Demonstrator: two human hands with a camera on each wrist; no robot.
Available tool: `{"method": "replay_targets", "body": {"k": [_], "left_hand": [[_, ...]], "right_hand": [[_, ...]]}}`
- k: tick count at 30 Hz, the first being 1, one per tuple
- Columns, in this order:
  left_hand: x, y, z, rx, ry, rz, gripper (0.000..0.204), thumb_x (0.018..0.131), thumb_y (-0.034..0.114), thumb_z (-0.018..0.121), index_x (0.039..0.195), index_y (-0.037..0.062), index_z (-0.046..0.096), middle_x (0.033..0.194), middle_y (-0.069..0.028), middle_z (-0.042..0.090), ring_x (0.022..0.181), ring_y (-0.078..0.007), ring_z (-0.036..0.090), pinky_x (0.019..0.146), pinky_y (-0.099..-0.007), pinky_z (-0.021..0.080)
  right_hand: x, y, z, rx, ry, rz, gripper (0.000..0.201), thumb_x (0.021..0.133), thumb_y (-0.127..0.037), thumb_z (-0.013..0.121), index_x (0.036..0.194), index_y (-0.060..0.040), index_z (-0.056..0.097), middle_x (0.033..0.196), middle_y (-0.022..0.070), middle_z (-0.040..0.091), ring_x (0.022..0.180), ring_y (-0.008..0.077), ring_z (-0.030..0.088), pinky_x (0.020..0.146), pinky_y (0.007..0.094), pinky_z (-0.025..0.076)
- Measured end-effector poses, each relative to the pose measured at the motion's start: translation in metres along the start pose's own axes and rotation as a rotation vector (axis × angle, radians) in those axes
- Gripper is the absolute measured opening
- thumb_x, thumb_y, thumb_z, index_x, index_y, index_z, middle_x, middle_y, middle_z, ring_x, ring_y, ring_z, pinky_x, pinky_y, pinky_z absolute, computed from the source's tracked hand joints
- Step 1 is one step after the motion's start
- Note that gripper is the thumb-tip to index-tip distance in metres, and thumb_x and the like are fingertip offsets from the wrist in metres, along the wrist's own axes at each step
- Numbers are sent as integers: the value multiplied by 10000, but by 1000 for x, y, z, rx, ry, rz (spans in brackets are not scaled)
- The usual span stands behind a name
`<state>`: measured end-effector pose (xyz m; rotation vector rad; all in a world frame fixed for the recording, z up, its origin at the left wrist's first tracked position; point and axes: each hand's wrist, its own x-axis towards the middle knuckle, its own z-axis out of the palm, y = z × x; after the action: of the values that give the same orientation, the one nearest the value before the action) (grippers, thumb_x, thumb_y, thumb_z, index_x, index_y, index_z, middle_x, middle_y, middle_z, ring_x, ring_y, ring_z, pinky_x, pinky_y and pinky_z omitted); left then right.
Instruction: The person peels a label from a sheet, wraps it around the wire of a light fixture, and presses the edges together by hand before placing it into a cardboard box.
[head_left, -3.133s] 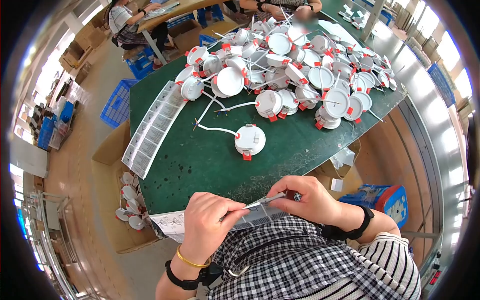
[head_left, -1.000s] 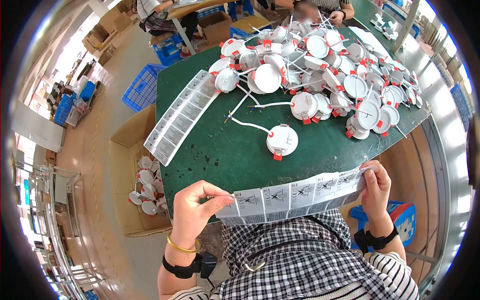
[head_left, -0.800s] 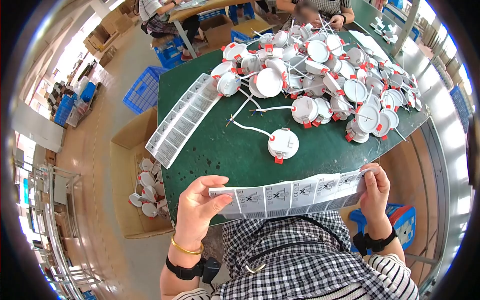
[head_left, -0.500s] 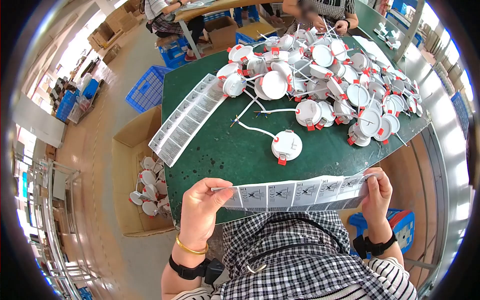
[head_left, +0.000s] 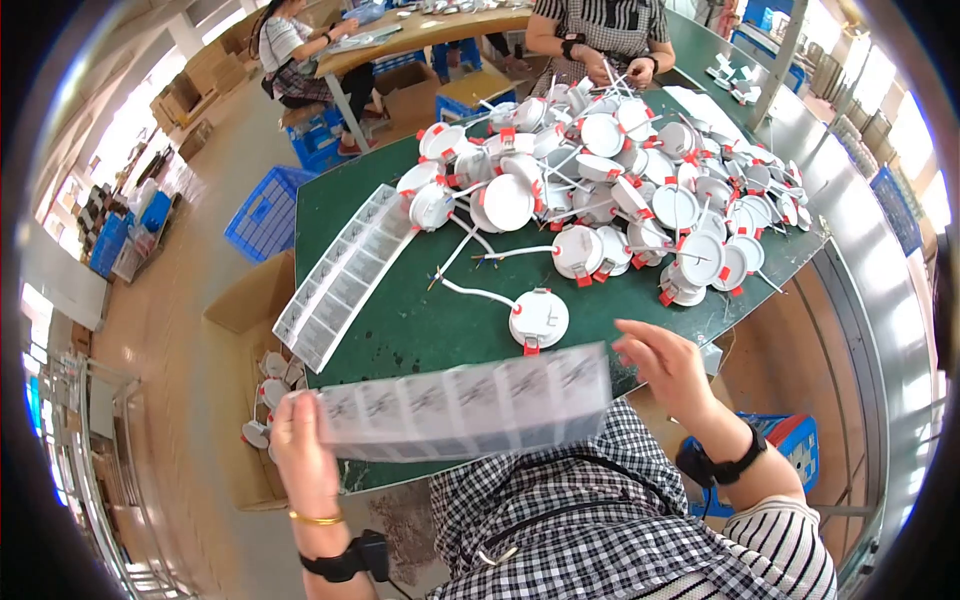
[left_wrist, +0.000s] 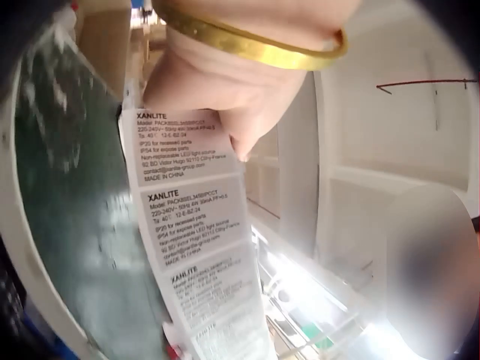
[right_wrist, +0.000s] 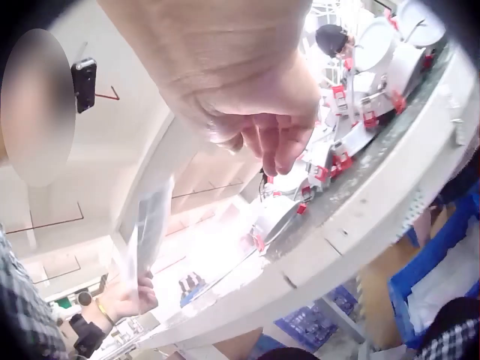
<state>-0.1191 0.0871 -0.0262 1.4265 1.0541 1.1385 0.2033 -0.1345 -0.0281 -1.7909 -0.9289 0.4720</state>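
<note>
My left hand (head_left: 307, 455) pinches the left end of a sheet of printed labels (head_left: 460, 410), which is blurred and stretches over the front edge of the table. In the left wrist view, rows of small XANLITE print show on the label sheet (left_wrist: 199, 217) below the thumb and fingers. My right hand (head_left: 668, 372) is just off the sheet's right end, fingers loosely extended and holding nothing. Beyond the sheet, a single round white downlight (head_left: 540, 318) with red clips and a white cable lies on the green table (head_left: 400, 330).
A large pile of downlights (head_left: 600, 180) covers the back of the table. Another label sheet (head_left: 345, 280) lies along the left edge. On the floor at left stands a cardboard box (head_left: 235, 400) with more downlights. Another person (head_left: 600, 45) sits behind the pile.
My right hand has let go of the label sheet's right end. The left hand has carried the sheet left and lower, and the head view has shifted.
</note>
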Motion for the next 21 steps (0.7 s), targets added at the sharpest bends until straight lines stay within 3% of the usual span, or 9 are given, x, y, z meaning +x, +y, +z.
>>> {"method": "replay_targets", "body": {"k": [2, 4, 8, 10, 11, 12, 14, 18, 21], "left_hand": [[17, -15, -33, -76, -42, -104, 187, 946, 202, 576, 895, 26, 612, 834, 24, 562, 774, -56, 497, 711, -207, 405], [32, -24, -51, -85, -53, -170, 186, 947, 199, 576, 898, 25, 618, 840, 26, 567, 784, -59, 504, 728, -212, 409], [62, -44, -59, 44, -92, -213, 218, 943, 197, 586, 986, -14, 621, 913, 2, 594, 850, -85, 536, 789, -236, 427], [65, -38, -47, 134, -37, -125, 255, 941, 205, 582, 1075, -11, 601, 991, -56, 606, 947, -150, 557, 874, -295, 429], [68, -35, -41, 540, 86, 148, 256, 927, 178, 579, 1141, 38, 593, 1097, -103, 593, 1049, -231, 550, 943, -357, 412], [64, -23, -28, 534, 79, 148, 256, 927, 178, 579, 1141, 38, 593, 1097, -103, 593, 1049, -231, 550, 943, -357, 412], [39, 13, 10, 684, 9, 502, 285, 880, 130, 621, 1153, 53, 591, 1152, -110, 578, 1092, -246, 533, 983, -371, 395], [-38, 30, 114, 496, -730, 675, 343, 783, 101, 707, 1111, 75, 611, 1235, -135, 544, 1131, -311, 530, 983, -401, 410], [-61, 10, 166, 500, -721, 684, 399, 733, 131, 752, 1102, 71, 611, 1210, -150, 557, 1090, -341, 546, 953, -411, 428]], "right_hand": [[34, -11, 9, -340, -102, -374, 215, 874, -95, 607, 1070, -7, 623, 859, 108, 639, 788, 240, 607, 735, 337, 499], [68, -6, 36, -310, -140, -590, 216, 853, -130, 621, 1045, -34, 642, 887, 90, 617, 876, 287, 578, 809, 376, 480], [112, -3, 80, -463, -231, -682, 163, 865, -191, 603, 948, -76, 685, 922, 72, 599, 944, 265, 564, 816, 374, 476], [112, -6, 87, -630, -401, -535, 148, 855, -199, 616, 913, -88, 695, 917, 73, 606, 965, 258, 567, 817, 364, 477], [106, -5, 81, -477, -363, -501, 148, 840, -206, 634, 885, -76, 689, 870, 82, 630, 903, 260, 598, 767, 362, 489], [101, -9, 72, -485, -359, -496, 148, 840, -206, 634, 885, -76, 689, 870, 82, 630, 903, 260, 598, 767, 362, 489], [86, -24, 51, -255, -393, -166, 159, 826, -206, 646, 863, -54, 677, 799, 100, 650, 787, 268, 631, 699, 348, 502], [56, -11, 34, -12, -408, 72, 226, 841, -228, 677, 851, -3, 651, 709, 69, 647, 626, 144, 614, 564, 289, 487], [47, 8, 31, 142, -406, 157, 242, 873, -221, 662, 802, 6, 618, 693, 36, 633, 589, 81, 566, 521, 241, 457]]}}
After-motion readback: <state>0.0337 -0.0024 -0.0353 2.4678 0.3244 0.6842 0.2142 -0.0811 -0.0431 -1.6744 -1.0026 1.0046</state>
